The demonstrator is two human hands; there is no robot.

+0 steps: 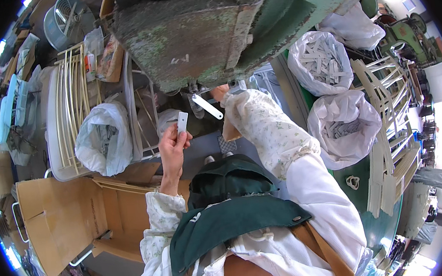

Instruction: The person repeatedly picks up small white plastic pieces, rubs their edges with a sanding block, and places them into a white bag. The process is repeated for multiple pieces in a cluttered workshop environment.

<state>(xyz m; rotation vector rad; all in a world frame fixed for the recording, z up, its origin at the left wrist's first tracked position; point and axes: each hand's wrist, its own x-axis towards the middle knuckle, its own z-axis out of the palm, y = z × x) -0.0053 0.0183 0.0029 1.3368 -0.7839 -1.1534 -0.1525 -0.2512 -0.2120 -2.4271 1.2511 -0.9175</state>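
Note:
Between thumb and fingers, my left hand (171, 149) pinches a short, flat white metal strip (182, 121) with a small hole near its upper end. My right hand (220, 92) reaches under the head of a big green machine (192, 41); only part of it shows beyond the flowered sleeve, and its fingers are hidden. Close to it, a longer white strip (207, 107) with a rounded, holed end slants out from below the machine head. Whether the right hand touches that strip cannot be seen.
Left of my hands stands a white bag (104, 139) of metal pieces, beside a bin with long pale rods (74, 105). An open cardboard box (61, 218) lies lower left. Two bags of strips (321, 62) (346, 128) and stacked pale slats (384, 172) sit on the right.

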